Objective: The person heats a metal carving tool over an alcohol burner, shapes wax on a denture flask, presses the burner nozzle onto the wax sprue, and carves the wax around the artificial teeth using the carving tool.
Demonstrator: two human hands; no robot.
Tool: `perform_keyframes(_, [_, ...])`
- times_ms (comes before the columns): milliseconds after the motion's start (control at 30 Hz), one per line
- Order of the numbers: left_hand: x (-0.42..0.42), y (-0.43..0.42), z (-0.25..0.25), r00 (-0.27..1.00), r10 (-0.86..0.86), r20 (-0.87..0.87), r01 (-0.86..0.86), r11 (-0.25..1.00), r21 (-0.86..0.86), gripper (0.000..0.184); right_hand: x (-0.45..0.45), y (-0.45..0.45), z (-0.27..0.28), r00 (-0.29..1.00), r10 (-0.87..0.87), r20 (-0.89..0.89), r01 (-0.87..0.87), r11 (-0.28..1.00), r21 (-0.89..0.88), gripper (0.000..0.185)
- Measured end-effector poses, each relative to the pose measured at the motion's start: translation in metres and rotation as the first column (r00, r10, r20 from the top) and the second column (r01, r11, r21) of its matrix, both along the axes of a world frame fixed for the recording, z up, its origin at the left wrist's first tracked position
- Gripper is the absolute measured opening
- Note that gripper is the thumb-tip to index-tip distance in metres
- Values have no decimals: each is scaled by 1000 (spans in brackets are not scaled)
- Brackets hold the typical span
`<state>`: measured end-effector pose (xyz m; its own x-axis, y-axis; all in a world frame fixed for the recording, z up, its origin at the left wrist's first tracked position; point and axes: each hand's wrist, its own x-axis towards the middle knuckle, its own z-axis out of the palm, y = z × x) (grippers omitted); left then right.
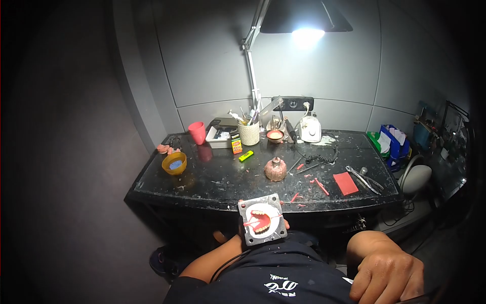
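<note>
A square metal denture flask half [277, 235] sits over my left hand [286, 224], which grips it from beneath near my lap. Most of that hand is hidden under the metal; the thumb shows at the right edge. White plaster [274, 215] fills the flask, and in it is set a denture [260, 222] with a row of teeth and red wax. Thin red wax strips reach from it towards the flask's sides. My right hand [387, 276] is closed at the lower right, apart from the flask. Its curled fingers hide whatever they may hold.
On the black bench [212, 190] stand a glass spirit burner [275, 169], a yellow bowl [174, 163], a red cup [197, 133] and a tool pot [248, 134]. A red wax sheet [345, 184] lies near pliers [362, 178]. A lamp [308, 34] hangs above.
</note>
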<state>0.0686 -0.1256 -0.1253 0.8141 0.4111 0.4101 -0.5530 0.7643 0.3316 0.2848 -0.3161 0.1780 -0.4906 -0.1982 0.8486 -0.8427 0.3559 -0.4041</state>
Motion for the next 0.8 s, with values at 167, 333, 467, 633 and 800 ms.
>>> perform_keyframes(167, [0,-6,-2,997,-48,58,49,999,-10,136,3,-1,1,1000,-21,1,21,998,64,22])
perform_keyframes(333, [2,5,5,977,-155,146,150,988,47,127,8,2,-1,998,-63,-2,63,995,77,23])
perform_keyframes(467, [-1,-2,-1,984,-111,140,113,994,-8,130,1,6,3,1000,-5,-22,5,1000,27,23])
perform_keyframes(633, [5,6,-10,993,-59,105,57,998,24,131,-3,7,1,999,42,-24,-41,997,61,28])
perform_keyframes(800, [-8,7,-14,999,32,-20,-30,998,51,135,-6,4,0,999,-39,-36,41,998,40,28])
